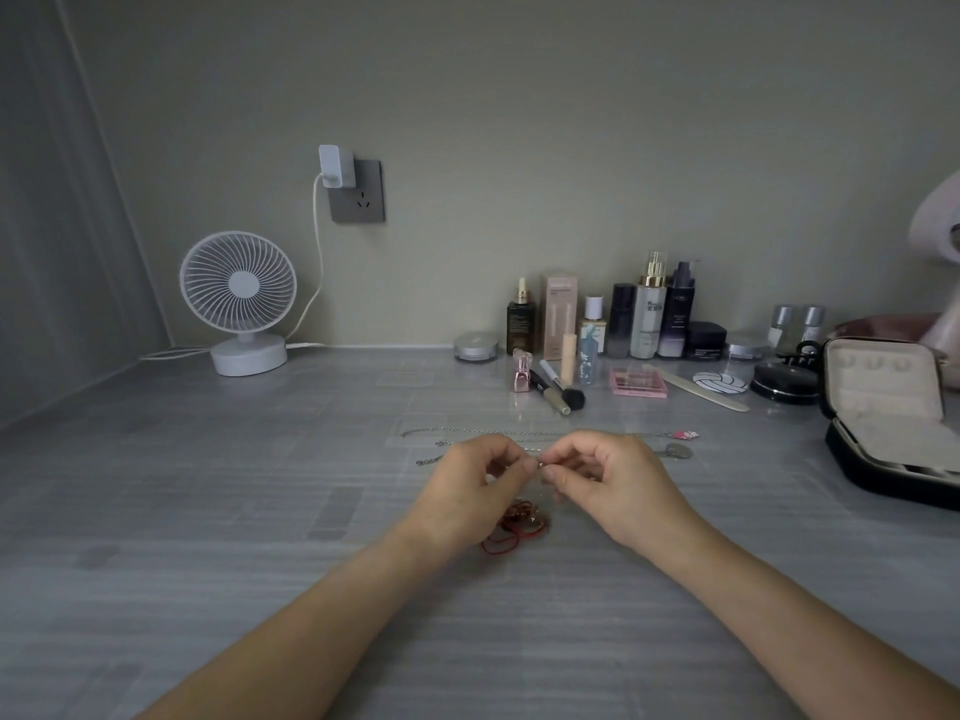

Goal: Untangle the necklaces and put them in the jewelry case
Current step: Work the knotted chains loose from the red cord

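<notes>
L hand (467, 480) & R hand (608, 475) each pinched fine chain (540, 464) at fingertips, just above red cord tangle (511, 530) on table (208, 511). Best approach: tease w/ slack, no yanking, or knot likely tightens. Pink-charm necklace (684, 435) & disc-pendant necklace (678, 451) lay straight beyond; jewelry case (872, 480) open, far R.

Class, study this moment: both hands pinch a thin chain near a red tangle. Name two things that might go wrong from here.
1. The left hand and right hand pinch the thin chain close to the red tangle; a hard pull may tighten any knot.
2. The two laid-out necklaces lie just behind the hands; a stray finger might drag them together.
</notes>
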{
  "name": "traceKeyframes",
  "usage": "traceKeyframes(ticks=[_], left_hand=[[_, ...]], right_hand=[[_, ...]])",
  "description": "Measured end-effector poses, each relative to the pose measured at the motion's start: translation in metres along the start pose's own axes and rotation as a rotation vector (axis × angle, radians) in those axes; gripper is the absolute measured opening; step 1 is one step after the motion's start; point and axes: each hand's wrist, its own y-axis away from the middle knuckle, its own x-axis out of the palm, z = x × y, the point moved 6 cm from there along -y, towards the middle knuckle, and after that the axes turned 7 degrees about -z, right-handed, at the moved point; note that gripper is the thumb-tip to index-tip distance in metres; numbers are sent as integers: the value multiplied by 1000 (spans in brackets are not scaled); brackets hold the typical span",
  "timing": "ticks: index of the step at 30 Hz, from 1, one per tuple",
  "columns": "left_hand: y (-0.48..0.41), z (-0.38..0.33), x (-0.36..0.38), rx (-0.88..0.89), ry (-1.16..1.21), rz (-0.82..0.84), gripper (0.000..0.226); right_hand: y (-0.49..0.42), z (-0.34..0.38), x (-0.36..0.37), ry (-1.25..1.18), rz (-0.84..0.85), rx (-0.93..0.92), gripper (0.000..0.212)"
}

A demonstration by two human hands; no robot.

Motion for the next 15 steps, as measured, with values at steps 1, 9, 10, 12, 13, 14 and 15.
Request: traceKeyframes(ticks=[1, 9, 10, 12, 13, 14, 15], left_hand=[[0, 0, 0, 0, 15, -3, 23], [3, 1, 10, -77, 180, 106, 17], [3, 2, 10, -88, 186, 103, 18], [2, 3, 8, -108, 198, 84, 18], [1, 4, 8, -122, 202, 74, 18], [1, 4, 7, -137, 208, 65, 17], [1, 4, 6, -152, 216, 62, 17]], right_hand=[[0, 0, 0, 13, -7, -2, 21], [-1, 1, -1, -206, 29, 63, 27], [-1, 1, -1, -195, 30, 62, 29], [-1, 0, 0, -186, 26, 74, 29], [-1, 0, -1, -191, 20, 82, 28], [-1, 0, -2, -197, 10, 89, 27], [-2, 1, -4, -204, -1, 97, 26]])
